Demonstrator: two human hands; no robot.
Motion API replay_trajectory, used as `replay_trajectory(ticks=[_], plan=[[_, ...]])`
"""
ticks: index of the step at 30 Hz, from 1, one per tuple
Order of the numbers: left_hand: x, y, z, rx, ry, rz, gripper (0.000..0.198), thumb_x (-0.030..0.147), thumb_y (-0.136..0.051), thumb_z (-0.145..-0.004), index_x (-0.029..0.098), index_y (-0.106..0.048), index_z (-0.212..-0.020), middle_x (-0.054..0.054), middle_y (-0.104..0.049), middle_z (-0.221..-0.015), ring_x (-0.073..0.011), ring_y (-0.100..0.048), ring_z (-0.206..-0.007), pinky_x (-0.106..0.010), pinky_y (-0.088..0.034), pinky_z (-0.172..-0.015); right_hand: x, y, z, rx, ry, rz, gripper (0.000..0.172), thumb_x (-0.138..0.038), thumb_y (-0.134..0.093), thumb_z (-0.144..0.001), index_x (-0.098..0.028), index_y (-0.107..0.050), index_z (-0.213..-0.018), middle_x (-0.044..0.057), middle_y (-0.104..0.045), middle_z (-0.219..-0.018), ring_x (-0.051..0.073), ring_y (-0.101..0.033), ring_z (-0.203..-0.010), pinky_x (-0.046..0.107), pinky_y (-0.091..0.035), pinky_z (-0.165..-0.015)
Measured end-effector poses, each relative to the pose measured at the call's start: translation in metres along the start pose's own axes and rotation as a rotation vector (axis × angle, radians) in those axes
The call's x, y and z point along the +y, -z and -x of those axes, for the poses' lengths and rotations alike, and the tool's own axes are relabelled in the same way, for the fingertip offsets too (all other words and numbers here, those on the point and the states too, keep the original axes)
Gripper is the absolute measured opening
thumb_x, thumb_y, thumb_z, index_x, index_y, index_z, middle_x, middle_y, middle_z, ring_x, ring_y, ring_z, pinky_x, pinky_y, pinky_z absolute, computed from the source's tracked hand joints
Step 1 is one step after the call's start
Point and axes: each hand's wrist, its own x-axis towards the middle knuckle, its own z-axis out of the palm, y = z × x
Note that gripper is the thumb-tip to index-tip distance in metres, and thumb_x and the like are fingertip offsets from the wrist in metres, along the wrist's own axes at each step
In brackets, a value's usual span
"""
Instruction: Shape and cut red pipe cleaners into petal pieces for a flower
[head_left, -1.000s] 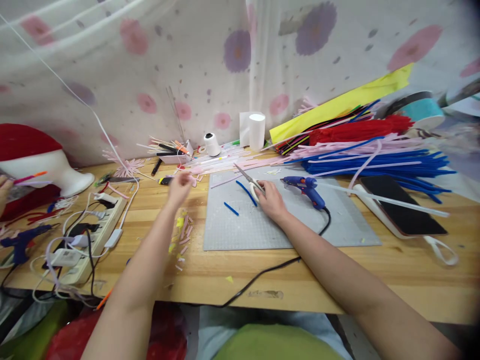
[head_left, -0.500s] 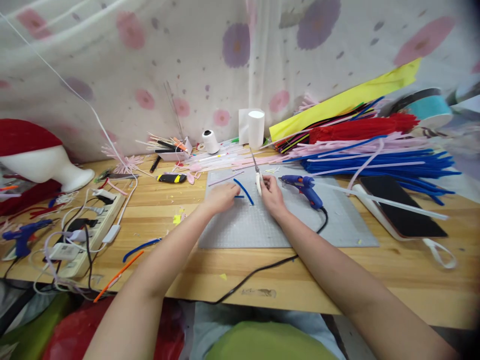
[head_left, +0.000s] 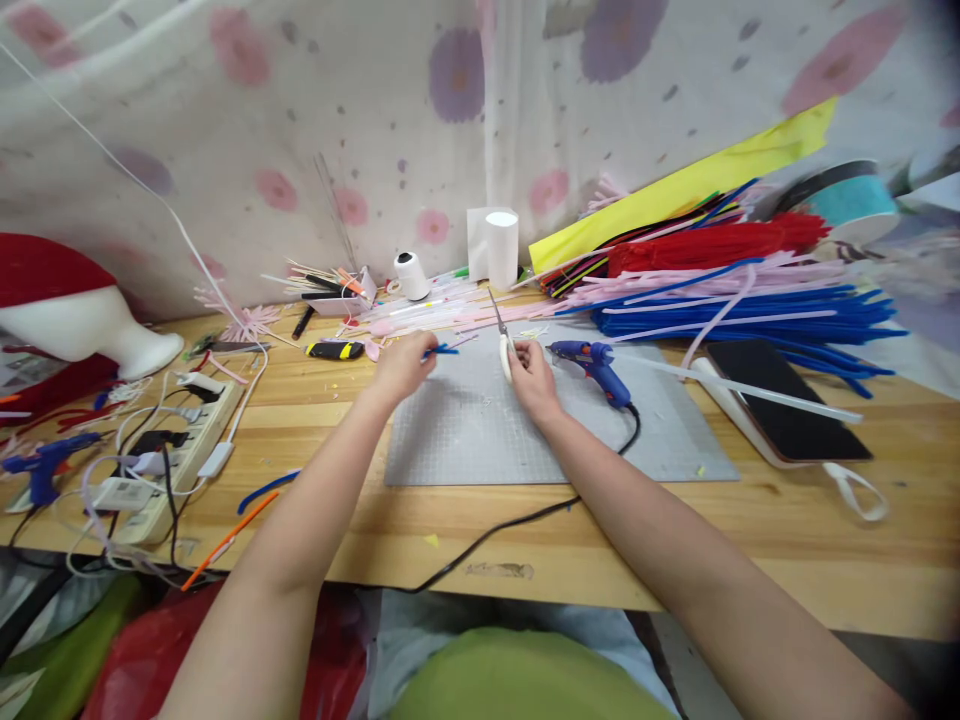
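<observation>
My left hand (head_left: 406, 366) is closed on short blue pipe cleaner pieces (head_left: 444, 350), above the far left part of the grey cutting mat (head_left: 465, 455). Their ends stick out to the right of the fingers; the rest is hidden in the hand. In my right hand (head_left: 532, 378) is a pair of scissors (head_left: 504, 345) with white handles, blades pointing up and away. The blades look closed together. Just right of that hand, a blue hot glue gun (head_left: 592, 368) lies on the mat, a clear glue stick behind it.
Bundles of blue pipe cleaners (head_left: 735, 322) and red ones (head_left: 712, 248) lie at the back right. A phone (head_left: 787, 398) rests at the right. A power strip (head_left: 184, 460) with tangled cables and a second glue gun (head_left: 46, 468) are at the left. A black cord (head_left: 487, 542) crosses the front.
My left hand has moved left and away from me, carrying the blue pieces that were over the middle of the mat. My right hand still holds the scissors; the view has shifted slightly.
</observation>
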Motion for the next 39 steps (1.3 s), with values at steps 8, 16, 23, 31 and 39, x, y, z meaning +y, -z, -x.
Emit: replay_trajectory(ticks=[8, 16, 23, 31, 39], plan=[[-0.052, 0.004, 0.016, 0.215, 0.443, 0.063, 0.018, 0.032, -0.051, -0.078, 0.023, -0.061, -0.089, -0.005, -0.066, -0.087, -0.0219, -0.059, -0.08, -0.032, -0.04, -0.068, -0.008, 0.008, 0.004, -0.022, 0.086, 0.29, 0.023, -0.03, -0.048, -0.078, -0.02, -0.051, -0.099, 0.009, -0.063, -0.099, 0.024, -0.057, -0.092, 0.038, -0.041, -0.081], [-0.012, -0.035, -0.028, 0.178, 0.343, -0.053, 0.032, 0.032, -0.05, -0.079, 0.02, -0.056, -0.107, -0.011, -0.059, -0.109, -0.0249, -0.053, -0.102, -0.035, -0.039, -0.083, -0.003, 0.007, 0.003, -0.013, 0.075, 0.281, 0.024, -0.031, -0.047, -0.079, -0.019, -0.051, -0.099, 0.01, -0.063, -0.101, 0.024, -0.058, -0.092, 0.038, -0.042, -0.081], [0.028, -0.067, -0.024, 0.076, 0.173, 0.077, 0.026, 0.023, -0.04, -0.083, 0.02, -0.057, -0.103, -0.009, -0.06, -0.103, -0.0214, -0.055, -0.096, -0.034, -0.042, -0.08, -0.008, 0.008, 0.003, -0.046, 0.029, 0.315, 0.026, -0.031, -0.045, -0.081, -0.018, -0.049, -0.103, 0.011, -0.062, -0.102, 0.024, -0.058, -0.091, 0.038, -0.042, -0.08], [0.026, -0.092, -0.032, 0.095, 0.17, 0.074, 0.035, 0.029, -0.038, -0.085, 0.014, -0.051, -0.114, -0.015, -0.051, -0.122, -0.0236, -0.046, -0.113, -0.037, -0.033, -0.096, -0.007, 0.007, 0.002, -0.058, 0.039, 0.282, 0.023, -0.032, -0.045, -0.081, -0.02, -0.05, -0.1, 0.009, -0.063, -0.1, 0.022, -0.059, -0.088, 0.036, -0.043, -0.079], [0.015, -0.081, -0.035, 0.179, 0.21, -0.011, 0.034, 0.026, -0.041, -0.082, 0.016, -0.054, -0.112, -0.014, -0.052, -0.116, -0.0262, -0.045, -0.109, -0.038, -0.036, -0.092, -0.009, 0.005, 0.0, -0.046, 0.015, 0.252, 0.022, -0.032, -0.044, -0.082, -0.021, -0.049, -0.1, 0.008, -0.063, -0.103, 0.023, -0.058, -0.092, 0.038, -0.042, -0.082]])
